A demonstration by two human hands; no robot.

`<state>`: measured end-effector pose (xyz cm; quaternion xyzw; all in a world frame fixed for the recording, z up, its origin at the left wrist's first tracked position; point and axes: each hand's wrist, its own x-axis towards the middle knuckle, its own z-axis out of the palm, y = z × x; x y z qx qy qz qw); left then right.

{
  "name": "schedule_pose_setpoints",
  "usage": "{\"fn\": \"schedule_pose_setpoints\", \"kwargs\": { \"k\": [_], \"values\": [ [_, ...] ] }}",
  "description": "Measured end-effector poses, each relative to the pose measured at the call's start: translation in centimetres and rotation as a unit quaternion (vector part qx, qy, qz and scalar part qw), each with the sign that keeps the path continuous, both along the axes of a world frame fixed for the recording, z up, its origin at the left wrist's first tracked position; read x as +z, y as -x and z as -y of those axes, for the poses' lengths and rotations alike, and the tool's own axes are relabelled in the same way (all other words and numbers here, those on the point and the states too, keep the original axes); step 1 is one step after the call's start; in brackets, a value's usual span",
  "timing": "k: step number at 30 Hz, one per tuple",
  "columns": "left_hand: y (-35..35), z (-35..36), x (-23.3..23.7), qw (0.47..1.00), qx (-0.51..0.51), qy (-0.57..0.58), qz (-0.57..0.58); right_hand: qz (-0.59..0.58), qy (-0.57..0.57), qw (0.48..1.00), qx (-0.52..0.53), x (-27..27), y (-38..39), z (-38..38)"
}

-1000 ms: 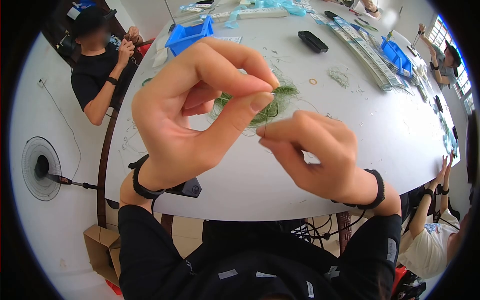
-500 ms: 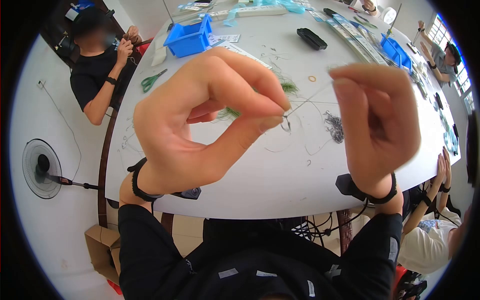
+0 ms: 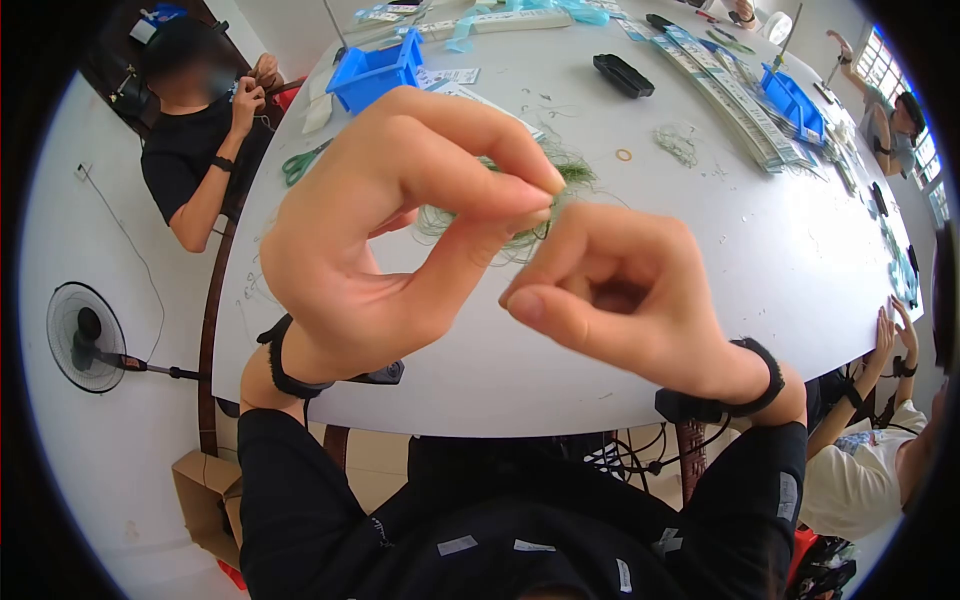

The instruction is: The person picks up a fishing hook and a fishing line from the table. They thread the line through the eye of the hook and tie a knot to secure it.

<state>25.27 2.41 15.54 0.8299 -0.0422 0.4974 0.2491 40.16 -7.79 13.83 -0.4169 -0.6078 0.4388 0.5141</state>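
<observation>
Fingertips brought back together just in front of the green thread tangle (image 3: 575, 175).
Head view: the left hand (image 3: 400, 240) is kept pinched shut, thumb against forefinger, in front of the tangle; what is held there is too fine to be made out. The right hand (image 3: 620, 300), raised out to the side half a second ago, has been returned beside that pinch, curled nearly closed, its hold not discernible. The taut strand seen then is no longer shown. A blue bin (image 3: 380, 70) and scissors (image 3: 305, 160) lie beyond the tangle.

Bright daylight, perhaps from window (image 3: 900, 75); fisheye bending, dark vignette at edges.
</observation>
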Motion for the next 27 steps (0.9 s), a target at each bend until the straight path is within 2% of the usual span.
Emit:
{"fn": "schedule_pose_setpoints", "kwargs": {
  "k": [2, 5, 8, 11, 14, 18, 21, 23, 27],
  "values": [
    [-0.1, -0.1, 0.1, 0.999, 0.02, -0.041, -0.002, 0.085, -0.012, 0.996, -0.01, 1.4, -0.2, 1.0],
    [-0.1, -0.2, 0.0, 0.997, 0.027, -0.071, -0.008, 0.157, -0.162, 0.973, -0.057, 1.9, -0.3, 1.5],
    [0.0, -0.2, 0.1, 0.994, 0.021, -0.105, -0.037, 0.196, -0.201, 0.954, -0.106, 3.1, -1.1, 2.2],
    [0.1, -0.1, 0.4, 0.988, 0.017, -0.143, -0.054, 0.213, -0.189, 0.939, -0.195, 3.5, -1.6, 2.3],
    [0.0, 0.0, 0.2, 0.99, -0.002, -0.133, -0.048, 0.182, -0.21, 0.932, -0.233, 2.6, -2.2, 0.6],
    [-0.2, 0.1, 0.0, 0.993, -0.035, -0.102, -0.036, 0.123, -0.151, 0.96, -0.199, 1.1, -2.2, -1.1],
    [-0.5, -0.5, -0.1, 0.993, -0.083, -0.085, -0.022, 0.058, -0.072, 0.988, -0.123, 0.2, -1.9, -1.6],
    [-0.6, -0.9, -0.3, 0.992, -0.102, -0.073, -0.016, 0.009, -0.076, 0.993, -0.09, -0.7, -1.2, -1.9],
    [-0.2, -0.7, -0.4, 0.996, -0.019, -0.092, 0.007, 0.003, -0.064, 0.996, -0.056, -1.2, -0.4, -1.3]
  ]
}}
